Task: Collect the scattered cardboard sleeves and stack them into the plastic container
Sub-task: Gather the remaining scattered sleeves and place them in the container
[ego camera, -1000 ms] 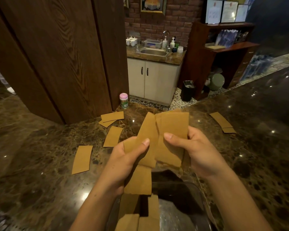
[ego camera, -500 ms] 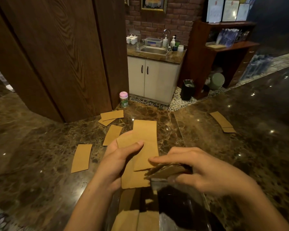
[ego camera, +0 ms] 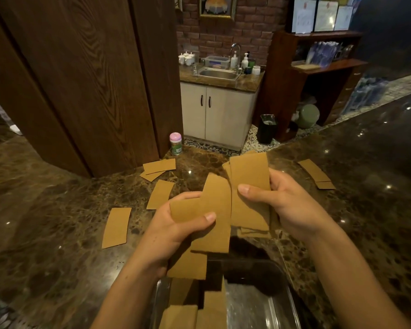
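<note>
Beyond the container (ego camera: 252, 305) lie sleeves (ego camera: 116, 227) — left and right (more stacked inside).

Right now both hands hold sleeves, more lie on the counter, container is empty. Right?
Not empty: the head view shows stacked sleeves already in the plastic container, at its left side. The left hand and right hand do hold sleeves, and more lie on the counter.

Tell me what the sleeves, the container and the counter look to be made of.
The sleeves: matte tan cardboard, likely kraft; dull surface, flat cut edges. The container: clear glossy plastic, it seems; glints on its see-through wall. The counter: polished brown stone, perhaps marble; mottled veining, sharp light reflections.
</note>
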Motion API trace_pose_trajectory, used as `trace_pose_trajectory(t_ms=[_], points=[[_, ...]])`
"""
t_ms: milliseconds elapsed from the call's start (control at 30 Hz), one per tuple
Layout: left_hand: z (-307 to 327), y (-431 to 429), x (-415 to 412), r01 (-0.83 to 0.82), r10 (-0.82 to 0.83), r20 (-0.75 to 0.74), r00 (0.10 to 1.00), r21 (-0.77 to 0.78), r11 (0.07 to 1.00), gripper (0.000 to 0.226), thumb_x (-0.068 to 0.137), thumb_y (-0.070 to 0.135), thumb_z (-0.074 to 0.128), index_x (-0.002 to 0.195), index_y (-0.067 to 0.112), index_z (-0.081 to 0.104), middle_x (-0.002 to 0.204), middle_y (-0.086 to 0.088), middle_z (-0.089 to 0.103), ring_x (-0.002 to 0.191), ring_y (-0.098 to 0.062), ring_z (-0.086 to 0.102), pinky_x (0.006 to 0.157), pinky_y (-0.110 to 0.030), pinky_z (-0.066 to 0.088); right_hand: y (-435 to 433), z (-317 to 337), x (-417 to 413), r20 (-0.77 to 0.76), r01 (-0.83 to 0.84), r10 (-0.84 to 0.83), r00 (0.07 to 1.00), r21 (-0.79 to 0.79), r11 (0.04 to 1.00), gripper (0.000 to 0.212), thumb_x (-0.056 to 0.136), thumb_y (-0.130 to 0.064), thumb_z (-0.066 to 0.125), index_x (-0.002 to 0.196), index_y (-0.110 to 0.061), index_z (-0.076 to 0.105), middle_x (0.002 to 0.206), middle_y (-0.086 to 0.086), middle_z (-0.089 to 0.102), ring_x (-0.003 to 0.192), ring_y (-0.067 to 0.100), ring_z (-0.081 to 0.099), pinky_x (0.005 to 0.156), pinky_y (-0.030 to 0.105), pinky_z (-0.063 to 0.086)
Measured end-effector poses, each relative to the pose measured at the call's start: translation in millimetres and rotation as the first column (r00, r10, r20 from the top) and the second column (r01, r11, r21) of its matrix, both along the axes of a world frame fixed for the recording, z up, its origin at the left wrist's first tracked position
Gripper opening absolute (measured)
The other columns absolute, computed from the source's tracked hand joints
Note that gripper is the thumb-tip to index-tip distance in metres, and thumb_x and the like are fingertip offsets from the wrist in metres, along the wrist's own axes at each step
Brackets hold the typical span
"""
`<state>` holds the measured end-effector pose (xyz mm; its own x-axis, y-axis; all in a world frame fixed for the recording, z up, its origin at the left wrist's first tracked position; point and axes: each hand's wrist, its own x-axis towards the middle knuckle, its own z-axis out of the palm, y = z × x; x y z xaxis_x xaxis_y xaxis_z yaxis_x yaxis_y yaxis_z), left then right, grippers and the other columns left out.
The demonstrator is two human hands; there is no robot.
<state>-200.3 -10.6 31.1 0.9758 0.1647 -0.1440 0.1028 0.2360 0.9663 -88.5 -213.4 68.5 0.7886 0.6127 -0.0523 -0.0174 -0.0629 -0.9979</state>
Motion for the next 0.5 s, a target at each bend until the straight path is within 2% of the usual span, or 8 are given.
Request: trace_pose_trajectory(t_ms=[67, 167, 233, 333, 400, 500], points=[[-3, 1, 0, -0.011, 0.011, 0.000, 1.000, -0.025, 1.000, 0.053, 0.065, 0.007, 0.088, 0.114, 0.022, 0.072, 0.102, -0.009, 0.077, 0.088, -0.025, 0.075, 0.069, -0.032, 0.060, 4, -5, -2, -0.054, 0.130, -0.125, 0.991, 0.091, 0.987, 0.033, 0.091, -0.021, 0.072, 0.123, -0.023, 0.066, 0.110, 0.000, 0.079, 0.100, 0.020, 0.078, 0.076, 0.031, 0.063], [-4, -3, 3, -0.066, 0.070, 0.038, 0.997, -0.095, 0.993, 0.054, 0.076, -0.002, 0.082, 0.125, 0.011, 0.063, 0.107, -0.021, 0.074, 0.090, -0.033, 0.074, 0.075, -0.037, 0.061, 4, -15, -5, -0.091, 0.217, -0.207, 0.974, 0.113, 0.970, 0.037, 0.088, -0.026, 0.074, 0.124, -0.024, 0.066, 0.112, -0.001, 0.079, 0.101, 0.018, 0.077, 0.082, 0.037, 0.061], [-2, -4, 5, -0.188, 0.195, 0.032, 0.980, -0.141, 0.972, 0.046, 0.080, 0.002, 0.076, 0.124, 0.012, 0.065, 0.107, -0.019, 0.076, 0.090, -0.033, 0.074, 0.074, -0.038, 0.063, -2, -19, -9, -0.088, 0.125, -0.120, 0.989, 0.048, 0.991, 0.040, 0.085, -0.032, 0.079, 0.123, -0.025, 0.066, 0.110, 0.000, 0.079, 0.100, 0.018, 0.077, 0.083, 0.037, 0.059], [0, 0, 7, -0.275, 0.280, 0.012, 0.960, -0.155, 0.949, 0.043, 0.081, 0.007, 0.076, 0.122, 0.018, 0.067, 0.105, -0.015, 0.077, 0.092, -0.032, 0.075, 0.072, -0.038, 0.062, -13, -23, -15, -0.020, -0.127, 0.126, 0.992, -0.146, 0.981, 0.033, 0.085, -0.032, 0.075, 0.117, -0.026, 0.069, 0.104, -0.003, 0.077, 0.097, 0.016, 0.075, 0.081, 0.030, 0.058], [3, 0, 8, -0.256, 0.258, 0.013, 0.966, -0.090, 0.962, 0.043, 0.081, 0.009, 0.077, 0.121, 0.018, 0.067, 0.103, -0.014, 0.078, 0.092, -0.032, 0.075, 0.071, -0.037, 0.061, -19, -20, -13, 0.009, -0.143, 0.147, 0.989, -0.183, 0.973, 0.028, 0.088, -0.033, 0.076, 0.114, -0.025, 0.071, 0.101, -0.005, 0.078, 0.094, 0.014, 0.075, 0.080, 0.028, 0.057], [8, -2, 7, -0.130, 0.129, 0.025, 0.991, 0.013, 0.991, 0.036, 0.081, 0.006, 0.076, 0.115, 0.015, 0.070, 0.098, -0.011, 0.079, 0.088, -0.028, 0.076, 0.068, -0.030, 0.061, -25, -8, -5, 0.041, -0.109, 0.118, 0.992, -0.176, 0.978, 0.033, 0.085, -0.030, 0.076, 0.117, -0.021, 0.071, 0.105, -0.002, 0.079, 0.098, 0.017, 0.076, 0.082, 0.031, 0.058]])
